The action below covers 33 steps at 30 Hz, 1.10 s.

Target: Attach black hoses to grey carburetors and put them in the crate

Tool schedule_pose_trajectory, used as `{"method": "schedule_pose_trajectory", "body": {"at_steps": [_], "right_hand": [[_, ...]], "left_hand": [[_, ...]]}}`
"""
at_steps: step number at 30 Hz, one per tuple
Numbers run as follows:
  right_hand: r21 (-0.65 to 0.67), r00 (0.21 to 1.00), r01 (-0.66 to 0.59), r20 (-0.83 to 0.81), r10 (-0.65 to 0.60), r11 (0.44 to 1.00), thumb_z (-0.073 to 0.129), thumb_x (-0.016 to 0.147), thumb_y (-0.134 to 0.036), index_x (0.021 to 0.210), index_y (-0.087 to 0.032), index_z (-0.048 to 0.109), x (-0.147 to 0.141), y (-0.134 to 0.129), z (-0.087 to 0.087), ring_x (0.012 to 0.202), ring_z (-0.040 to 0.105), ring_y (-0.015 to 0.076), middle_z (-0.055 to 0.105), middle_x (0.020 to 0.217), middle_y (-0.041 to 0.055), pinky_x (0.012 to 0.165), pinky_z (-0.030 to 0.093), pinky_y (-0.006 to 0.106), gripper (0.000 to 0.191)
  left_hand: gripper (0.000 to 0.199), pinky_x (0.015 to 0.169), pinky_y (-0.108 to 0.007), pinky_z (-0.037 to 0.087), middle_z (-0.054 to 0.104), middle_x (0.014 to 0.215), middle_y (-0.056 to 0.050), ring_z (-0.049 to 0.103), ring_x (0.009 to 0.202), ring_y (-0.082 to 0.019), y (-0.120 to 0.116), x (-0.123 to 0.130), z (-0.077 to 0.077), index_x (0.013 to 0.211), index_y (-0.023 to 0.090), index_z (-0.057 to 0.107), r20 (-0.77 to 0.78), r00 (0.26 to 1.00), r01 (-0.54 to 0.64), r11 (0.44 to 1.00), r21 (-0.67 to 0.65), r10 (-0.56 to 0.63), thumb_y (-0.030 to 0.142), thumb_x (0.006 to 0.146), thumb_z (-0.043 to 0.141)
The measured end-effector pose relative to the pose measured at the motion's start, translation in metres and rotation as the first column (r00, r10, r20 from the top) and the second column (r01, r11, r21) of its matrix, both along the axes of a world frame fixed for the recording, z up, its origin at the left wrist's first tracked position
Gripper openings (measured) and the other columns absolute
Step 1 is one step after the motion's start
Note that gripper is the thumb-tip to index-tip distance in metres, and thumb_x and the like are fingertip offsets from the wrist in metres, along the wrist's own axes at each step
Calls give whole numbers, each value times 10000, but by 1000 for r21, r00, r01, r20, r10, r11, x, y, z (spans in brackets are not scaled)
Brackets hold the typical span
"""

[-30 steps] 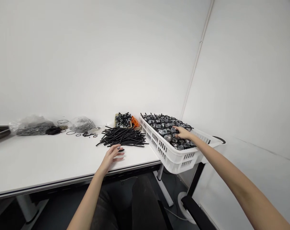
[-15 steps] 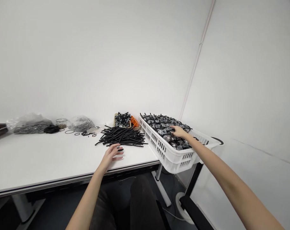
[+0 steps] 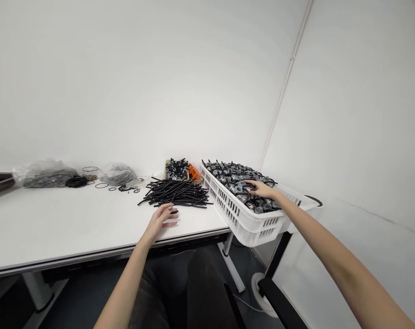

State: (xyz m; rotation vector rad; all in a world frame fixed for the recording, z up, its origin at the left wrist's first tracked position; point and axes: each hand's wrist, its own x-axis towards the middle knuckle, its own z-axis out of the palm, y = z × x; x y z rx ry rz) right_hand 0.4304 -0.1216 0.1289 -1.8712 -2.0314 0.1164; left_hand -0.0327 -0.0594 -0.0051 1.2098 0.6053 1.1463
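My right hand reaches over the wall of a white slotted plastic basket and rests on the grey and black hose fittings packed inside it. Its fingers lie close together, and the fingers hide whether it holds a fitting. My left hand lies on the white table with its fingers apart, at the front of a loose pile of cut black rubber tubes. A dark tube end shows next to its fingertips, and I cannot tell whether the fingers hold it.
A small tray of fittings and an orange object stand behind the tubes. Clear bags of small parts, black rings and a dark tray lie farther left. White walls bound the table; a chair arm is lower right.
My right hand has shifted a little across the fittings. My left hand stays near the tubes. The whole scene sits slightly higher in view.
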Motion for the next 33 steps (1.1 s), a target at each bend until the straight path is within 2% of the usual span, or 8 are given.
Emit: {"method": "schedule_pose_trajectory", "body": {"at_steps": [9, 13, 18, 26, 33], "right_hand": [[6, 997, 47, -63, -47, 999, 600, 755, -192, 1385, -231, 446, 9, -3, -2, 1311, 447, 301, 435, 1469, 88, 1069, 386, 434, 650], [-9, 998, 60, -30, -60, 998, 601, 770, -222, 1382, -203, 451, 17, -7, -3, 1338, 408, 311, 427, 1470, 113, 1098, 342, 453, 631], [0, 995, 79, -60, -79, 997, 603, 786, -269, 1399, -244, 415, 24, -10, -11, 1333, 418, 311, 393, 1493, 96, 1076, 375, 462, 641], [1, 995, 98, 6, -98, 995, 610, 791, -316, 1428, -198, 360, 19, -12, -11, 1346, 395, 325, 362, 1506, 135, 1099, 331, 476, 695], [2, 995, 96, 2, -96, 995, 589, 814, -366, 1439, -203, 348, 20, -13, -13, 1360, 376, 316, 341, 1518, 126, 1111, 312, 470, 689]], "left_hand": [[447, 764, -440, 578, 617, 1148, -102, 672, 892, -241, -1, 0, 1, 1108, 206, 567, -9, 1000, -9, 1000, 3, 9, 447, 751, 686], [453, 765, -428, 577, 611, 1159, -103, 674, 893, -235, -1, 0, 0, 1119, 209, 559, -15, 1000, -7, 1000, 2, 7, 452, 756, 677], [452, 768, -433, 576, 624, 1142, -100, 681, 885, -236, 0, 1, 0, 1104, 210, 571, -9, 1000, -12, 1000, 5, 12, 455, 744, 689], [440, 771, -433, 580, 614, 1151, -97, 673, 899, -235, -2, 0, 2, 1119, 211, 565, -32, 999, -17, 1000, 12, 17, 452, 768, 674], [454, 765, -459, 579, 631, 1123, -103, 683, 883, -251, 0, 0, 0, 1106, 206, 580, -21, 999, -25, 1000, 14, 25, 462, 748, 689]]}}
